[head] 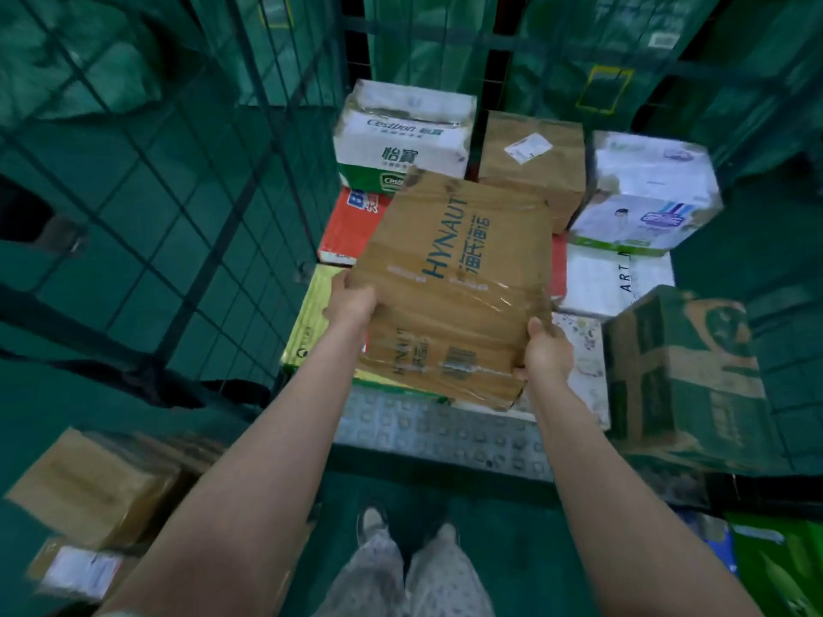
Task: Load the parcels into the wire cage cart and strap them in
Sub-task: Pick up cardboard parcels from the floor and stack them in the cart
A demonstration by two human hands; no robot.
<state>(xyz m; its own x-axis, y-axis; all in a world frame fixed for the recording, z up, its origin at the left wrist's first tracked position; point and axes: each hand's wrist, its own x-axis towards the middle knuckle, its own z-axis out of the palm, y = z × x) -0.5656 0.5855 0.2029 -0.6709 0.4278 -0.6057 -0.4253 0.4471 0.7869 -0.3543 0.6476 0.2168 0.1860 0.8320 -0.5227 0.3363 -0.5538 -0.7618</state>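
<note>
A flat brown HYNAUT carton [454, 278], taped over, hangs tilted above the cart's load. My left hand [352, 300] grips its near left edge and my right hand [548, 351] grips its near right corner. Below it, inside the wire cage cart [187, 207], lie several parcels: a white and green Cestbon box [405, 135], a plain brown box [532, 162], a white printed box [645, 193], a red box [345, 227], a yellow-green box [307, 331] and a white ART box [614, 278]. No strap is visible.
A green printed carton [681, 371] stands at the cart's front right. The cart's studded metal floor lip [441, 431] shows at the open front. Brown parcels [93, 487] lie on the green floor at lower left, green packages [779, 567] at lower right. My feet stand before the cart.
</note>
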